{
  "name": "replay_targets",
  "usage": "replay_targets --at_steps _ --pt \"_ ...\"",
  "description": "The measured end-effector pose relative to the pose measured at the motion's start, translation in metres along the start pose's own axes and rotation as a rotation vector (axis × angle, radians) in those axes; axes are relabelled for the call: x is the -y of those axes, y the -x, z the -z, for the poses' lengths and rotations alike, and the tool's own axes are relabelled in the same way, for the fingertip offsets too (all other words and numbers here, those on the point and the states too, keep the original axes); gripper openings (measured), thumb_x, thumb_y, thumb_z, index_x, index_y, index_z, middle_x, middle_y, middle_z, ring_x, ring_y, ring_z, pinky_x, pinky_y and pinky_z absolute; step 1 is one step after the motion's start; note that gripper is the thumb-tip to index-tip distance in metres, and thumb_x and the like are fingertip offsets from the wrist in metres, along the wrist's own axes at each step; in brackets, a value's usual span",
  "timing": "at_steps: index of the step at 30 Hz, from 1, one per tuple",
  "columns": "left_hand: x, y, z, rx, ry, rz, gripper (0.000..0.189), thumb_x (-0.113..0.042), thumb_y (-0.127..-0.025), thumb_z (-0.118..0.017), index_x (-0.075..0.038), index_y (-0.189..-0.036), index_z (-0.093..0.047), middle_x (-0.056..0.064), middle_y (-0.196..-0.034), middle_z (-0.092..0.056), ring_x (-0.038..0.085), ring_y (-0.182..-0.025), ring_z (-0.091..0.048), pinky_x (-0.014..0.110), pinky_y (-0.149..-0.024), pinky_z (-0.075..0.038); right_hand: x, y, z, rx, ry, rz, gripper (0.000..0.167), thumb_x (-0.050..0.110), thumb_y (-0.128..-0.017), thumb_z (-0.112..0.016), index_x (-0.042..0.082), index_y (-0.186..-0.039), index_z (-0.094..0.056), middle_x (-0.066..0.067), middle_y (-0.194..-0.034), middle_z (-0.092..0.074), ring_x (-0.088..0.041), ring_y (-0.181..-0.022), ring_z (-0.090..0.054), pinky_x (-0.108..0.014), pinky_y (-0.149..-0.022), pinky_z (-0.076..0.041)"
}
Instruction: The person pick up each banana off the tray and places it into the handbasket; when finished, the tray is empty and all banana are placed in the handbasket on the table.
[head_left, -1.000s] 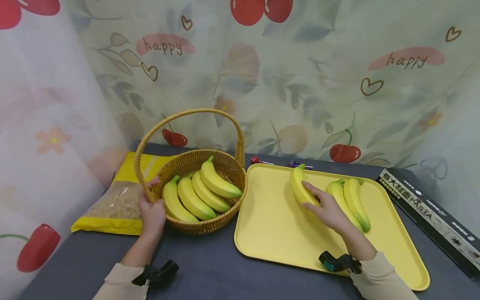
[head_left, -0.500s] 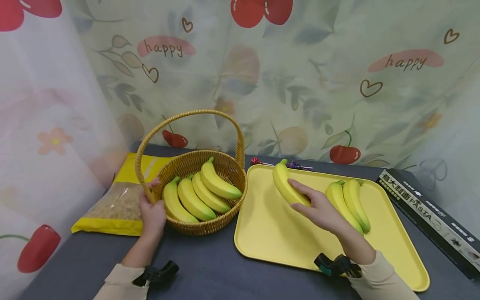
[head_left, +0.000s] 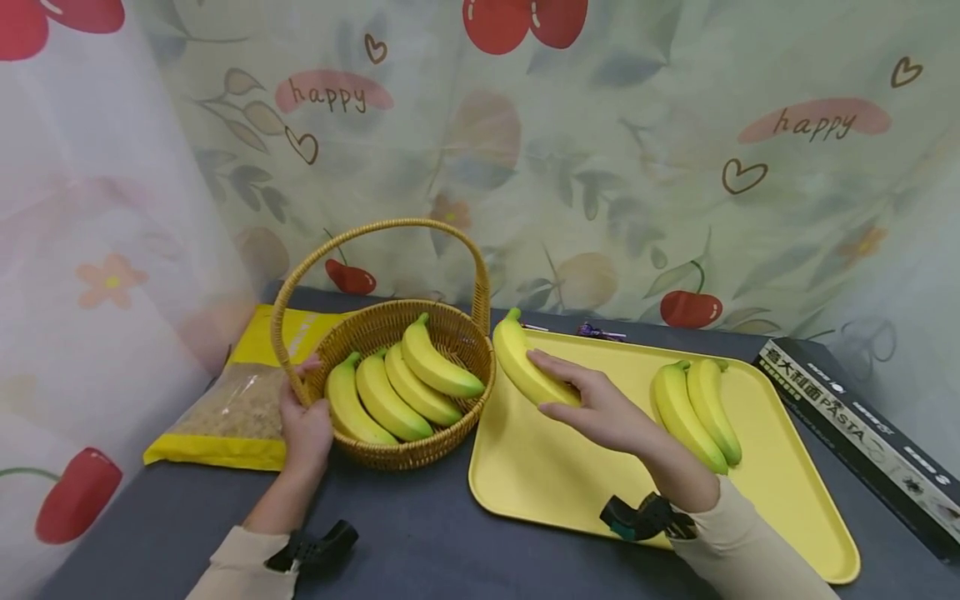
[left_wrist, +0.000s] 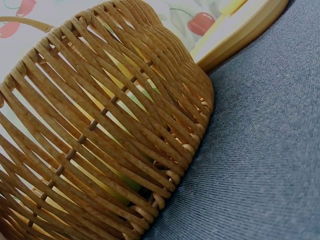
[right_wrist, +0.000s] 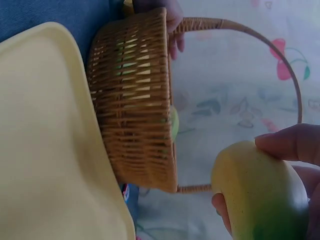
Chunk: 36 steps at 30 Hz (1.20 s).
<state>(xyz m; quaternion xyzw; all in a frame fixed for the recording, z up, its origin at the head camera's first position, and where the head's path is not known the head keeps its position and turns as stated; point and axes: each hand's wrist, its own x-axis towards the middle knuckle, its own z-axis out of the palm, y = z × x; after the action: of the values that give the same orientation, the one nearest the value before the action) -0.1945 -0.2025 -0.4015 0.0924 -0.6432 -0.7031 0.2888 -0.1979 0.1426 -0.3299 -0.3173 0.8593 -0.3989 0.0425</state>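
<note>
My right hand [head_left: 596, 408] grips a yellow banana [head_left: 528, 367] between thumb and fingers, above the left part of the yellow tray [head_left: 540, 492]. In the right wrist view that banana [right_wrist: 260, 195] shows its greenish end, with the wicker basket [right_wrist: 130, 100] beyond. My left hand [head_left: 306, 425] holds the left side of the basket [head_left: 408, 457], near the foot of its tall handle. Several bananas [head_left: 405, 392] lie side by side inside. Two more bananas [head_left: 693, 408] rest together at the tray's right. The left wrist view is filled by the woven basket wall [left_wrist: 110, 120].
A yellow bag [head_left: 232, 408] with a clear window lies left of the basket. Behind the tray are wrapped lollipops [head_left: 592, 332]. A long black pasta box [head_left: 862, 433] lies along the tray's right side. A printed curtain [head_left: 570, 167] hangs behind the dark tablecloth.
My right hand has carried the banana leftward across the tray, toward the basket's right rim. My left hand and the basket have stayed where they were.
</note>
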Motion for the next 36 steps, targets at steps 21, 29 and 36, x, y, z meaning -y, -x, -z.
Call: replay_targets --at_steps 21,29,36 --pt "0.002 -0.003 0.0 0.003 -0.016 0.002 0.05 0.023 -0.071 -0.027 0.001 -0.111 -0.047 0.018 -0.134 -0.045 0.021 -0.135 -0.034 0.033 -0.112 -0.025 0.038 -0.067 -0.03 0.142 -0.011 0.103 0.06 0.012 -0.089 -0.058 0.007 -0.143 -0.034 -0.01 -0.149 -0.033 -0.023 -0.137 -0.032 -0.039 -0.106 -0.036" --pt "0.003 -0.003 0.001 0.017 -0.018 0.007 0.05 0.022 -0.071 -0.027 0.004 -0.114 -0.045 0.017 -0.137 -0.043 0.02 -0.135 -0.033 0.032 -0.11 -0.026 0.039 -0.1 -0.044 0.182 -0.035 0.064 0.06 0.013 -0.087 -0.057 0.008 -0.143 -0.035 -0.01 -0.146 -0.04 -0.015 -0.077 -0.048 -0.023 -0.069 -0.041" --pt "0.003 -0.003 0.002 0.018 -0.013 0.005 0.05 0.022 -0.072 -0.027 0.0 -0.111 -0.047 0.015 -0.136 -0.044 0.019 -0.135 -0.033 0.03 -0.11 -0.027 0.044 -0.127 -0.059 0.221 0.01 0.001 0.059 0.013 -0.087 -0.057 0.01 -0.143 -0.036 -0.01 -0.139 -0.048 -0.012 -0.068 -0.044 -0.02 -0.059 -0.037"
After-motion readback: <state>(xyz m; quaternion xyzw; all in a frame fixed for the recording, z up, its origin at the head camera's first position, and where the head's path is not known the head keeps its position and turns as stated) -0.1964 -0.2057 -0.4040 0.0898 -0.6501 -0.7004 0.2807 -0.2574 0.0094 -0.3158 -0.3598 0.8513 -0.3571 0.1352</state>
